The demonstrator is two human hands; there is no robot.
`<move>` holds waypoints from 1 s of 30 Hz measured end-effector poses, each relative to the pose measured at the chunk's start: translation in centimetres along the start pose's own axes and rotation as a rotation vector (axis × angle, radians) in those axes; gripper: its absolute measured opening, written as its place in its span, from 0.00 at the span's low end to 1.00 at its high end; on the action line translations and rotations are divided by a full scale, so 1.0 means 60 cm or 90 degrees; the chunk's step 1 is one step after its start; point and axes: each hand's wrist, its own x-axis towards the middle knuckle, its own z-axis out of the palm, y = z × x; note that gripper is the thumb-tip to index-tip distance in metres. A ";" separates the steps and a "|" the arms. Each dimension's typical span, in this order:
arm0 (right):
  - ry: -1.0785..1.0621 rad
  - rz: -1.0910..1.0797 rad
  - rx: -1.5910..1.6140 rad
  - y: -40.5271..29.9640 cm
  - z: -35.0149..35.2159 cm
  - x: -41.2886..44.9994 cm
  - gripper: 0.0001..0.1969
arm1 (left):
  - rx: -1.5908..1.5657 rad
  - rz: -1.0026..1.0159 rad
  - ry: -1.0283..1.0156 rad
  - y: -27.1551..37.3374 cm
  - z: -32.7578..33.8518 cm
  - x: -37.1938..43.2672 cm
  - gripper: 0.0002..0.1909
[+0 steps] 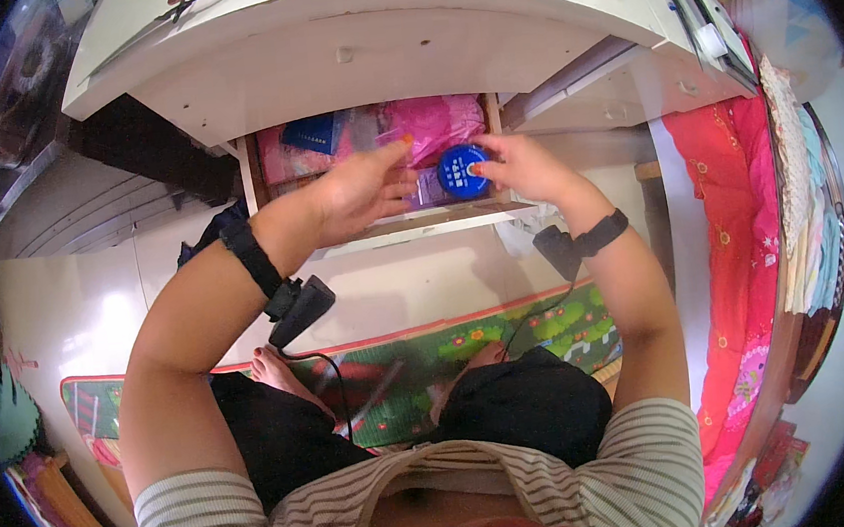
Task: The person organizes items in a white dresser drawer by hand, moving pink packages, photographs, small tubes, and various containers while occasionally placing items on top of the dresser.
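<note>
An open drawer (pixel 419 226) lies before me, under a white desk top. Over its right front part, my right hand (pixel 522 164) grips a round blue lidded container (pixel 460 177) that bears writing. My left hand (pixel 359 194) reaches over the drawer's middle with fingers apart, holding nothing. Beyond its fingertips is a bright pink plastic-wrapped bundle (pixel 436 119). A dark blue flat packet (pixel 310 134) rests at the back left on pinkish plastic bags (pixel 285 162). Between my hands, a purple item (pixel 430 187) shows beside the container, its kind unclear.
The white desk (pixel 372 38) overhangs the drawer. Closed drawers (pixel 625 91) stand at the right, near a red patterned cloth (pixel 725 237). A green patterned mat (pixel 401 371) lies under my feet. Cables run from the black devices (pixel 302 308) on my wrists.
</note>
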 end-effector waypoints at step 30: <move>0.033 -0.051 -0.590 0.000 0.039 -0.007 0.35 | 0.106 -0.117 -0.044 -0.035 0.060 0.096 0.16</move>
